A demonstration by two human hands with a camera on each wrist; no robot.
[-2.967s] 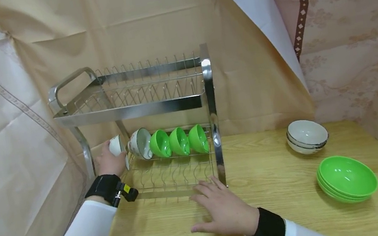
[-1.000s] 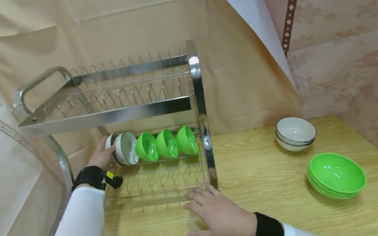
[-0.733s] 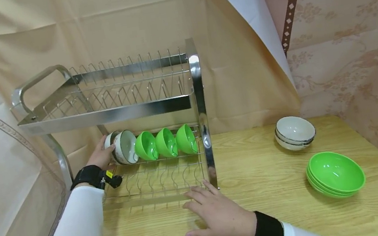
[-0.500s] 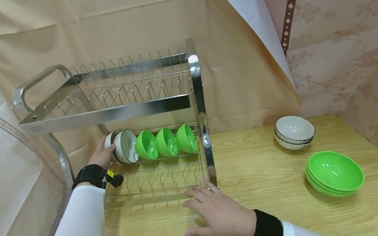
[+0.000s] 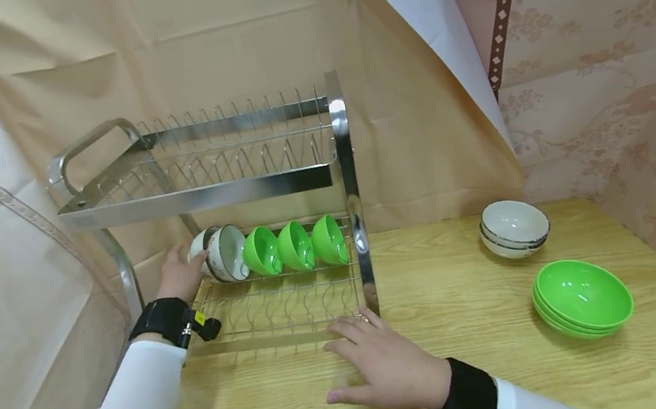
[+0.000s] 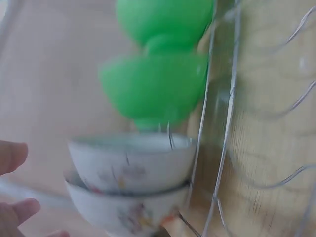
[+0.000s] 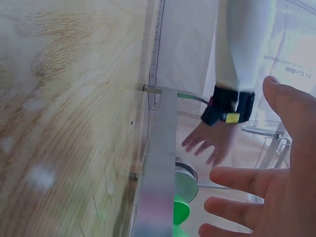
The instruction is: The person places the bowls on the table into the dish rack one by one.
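In the head view, two white patterned bowls stand tilted on their sides at the left of the rack's lower tier, the outer bowl (image 5: 197,251) nested against the inner bowl (image 5: 229,252). My left hand (image 5: 180,276) is just left of the outer bowl. In the left wrist view its fingers (image 6: 25,209) are spread and apart from the outer bowl (image 6: 123,210). Three green bowls (image 5: 295,247) follow in a row to the right. My right hand (image 5: 388,365) is at the front right corner of the metal dish rack (image 5: 198,198), fingers extended; the right wrist view shows nothing in it.
The rack's upper tier (image 5: 217,152) holds no dishes. To the right on the wooden table (image 5: 446,300) sit a stack of white bowls (image 5: 514,229) and, nearer, a stack of green bowls (image 5: 583,298). Cloth (image 5: 252,52) hangs behind and at both sides.
The left hand has set the outer white bowl rightward against the other white bowl, then loosened its fingers from it. The right hand stays by the rack's corner; the head view has shifted slightly.
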